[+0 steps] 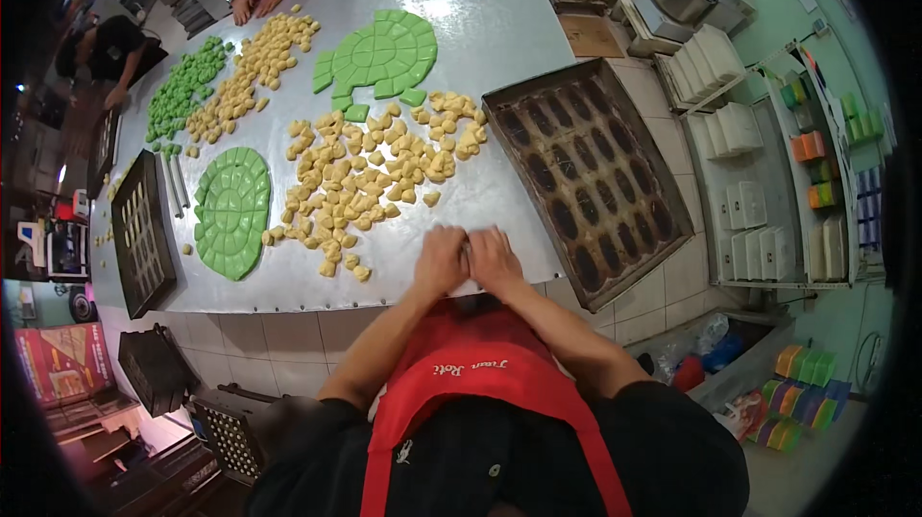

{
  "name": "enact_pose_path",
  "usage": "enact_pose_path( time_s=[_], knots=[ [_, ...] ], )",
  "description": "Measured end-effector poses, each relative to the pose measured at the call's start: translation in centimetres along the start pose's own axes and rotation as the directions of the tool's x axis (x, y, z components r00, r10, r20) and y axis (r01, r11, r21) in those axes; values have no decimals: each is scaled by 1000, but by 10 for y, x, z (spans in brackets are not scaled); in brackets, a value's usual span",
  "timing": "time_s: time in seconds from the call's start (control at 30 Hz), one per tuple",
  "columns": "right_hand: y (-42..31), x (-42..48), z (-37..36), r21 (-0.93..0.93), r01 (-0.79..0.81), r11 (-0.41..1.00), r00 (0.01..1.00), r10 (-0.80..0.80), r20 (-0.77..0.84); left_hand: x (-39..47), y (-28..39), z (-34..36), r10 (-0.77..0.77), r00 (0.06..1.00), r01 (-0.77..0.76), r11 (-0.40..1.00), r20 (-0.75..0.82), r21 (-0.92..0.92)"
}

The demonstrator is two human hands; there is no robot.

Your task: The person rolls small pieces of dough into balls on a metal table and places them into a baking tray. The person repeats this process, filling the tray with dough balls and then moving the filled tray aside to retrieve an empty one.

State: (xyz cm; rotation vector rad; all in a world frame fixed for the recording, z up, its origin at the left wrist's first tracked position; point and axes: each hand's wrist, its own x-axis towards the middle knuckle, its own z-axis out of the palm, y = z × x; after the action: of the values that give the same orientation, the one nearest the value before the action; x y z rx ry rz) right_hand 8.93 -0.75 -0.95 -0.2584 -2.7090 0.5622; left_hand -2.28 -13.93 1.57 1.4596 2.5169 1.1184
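Observation:
Side by side at the near edge of the metal-topped table (403, 258) are my left hand (441, 258) and my right hand (495, 258). Their fingers curl down and away from me, slightly blurred, and whatever lies under them is hidden. Just beyond and to the left spreads a heap of pale yellow dough pieces (360, 178). Behind it lies a flattened round of green dough (385, 52), scored into segments, with a few cut pieces off its near side. A second scored green dough slab (232, 211) is left of the heap.
A dark baking tray with oval hollows (587, 186) juts over the table's right edge. Another mould tray (144, 229) stands left, beside two metal bars (175, 182). Small green dough balls (184, 85) and yellow ones (248, 78) lie near a co-worker's hands (256, 4) across the table.

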Motion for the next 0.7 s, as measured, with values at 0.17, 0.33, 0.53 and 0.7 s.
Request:
enact_pose_path(
  time_s=[0.17, 0.33, 0.53, 0.7],
  knots=[
    [51, 25, -31, 32, 28, 999, 998, -26, -63, 0, -59, -26, -3, 999, 10, 989, -43, 148],
    [23, -57, -38, 57, 8, 998, 997, -4, -76, -63, -5, -21, -121, 989, 126, 990, -80, 61],
    [25, 29, -20, 105, 108, 989, 994, -104, -43, 17, -13, 1, -1, 1000, 2, 999, -21, 42],
    [66, -24, -33, 30, -25, 999, 995, 28, -95, -27, -49, -37, -91, 990, 104, 988, -107, 118]
  ],
)
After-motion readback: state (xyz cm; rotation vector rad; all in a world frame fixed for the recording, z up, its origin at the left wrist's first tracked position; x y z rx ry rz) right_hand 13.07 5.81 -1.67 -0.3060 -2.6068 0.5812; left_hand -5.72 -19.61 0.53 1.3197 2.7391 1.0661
